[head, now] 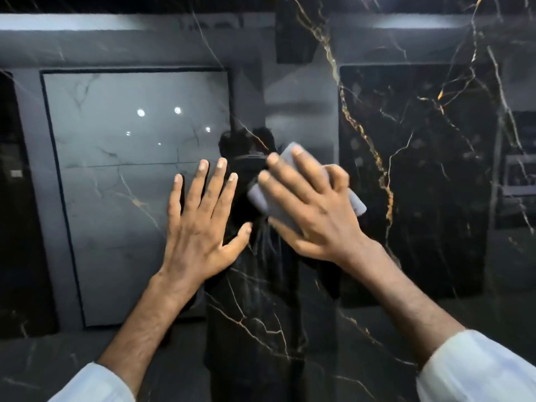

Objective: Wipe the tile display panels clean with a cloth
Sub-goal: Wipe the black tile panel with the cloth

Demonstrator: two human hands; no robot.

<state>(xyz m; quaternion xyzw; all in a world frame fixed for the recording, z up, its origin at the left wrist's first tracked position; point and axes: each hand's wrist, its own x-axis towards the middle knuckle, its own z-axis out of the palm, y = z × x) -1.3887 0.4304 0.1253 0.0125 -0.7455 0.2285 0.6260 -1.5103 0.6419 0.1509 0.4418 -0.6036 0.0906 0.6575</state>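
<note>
A glossy black tile panel (406,169) with gold and white veins fills the whole view in front of me. My right hand (310,210) presses a folded pale grey cloth (358,204) flat against the panel near its middle. The cloth shows above my fingertips and at both sides of the hand. My left hand (200,224) lies flat on the panel just left of the cloth, fingers spread, holding nothing. White sleeves cover both forearms at the bottom corners.
The shiny surface mirrors the room behind me: a pale grey veined tile panel (130,184) in a dark frame at left, ceiling lights (140,112), and a dark silhouette of a person (249,152) at the centre.
</note>
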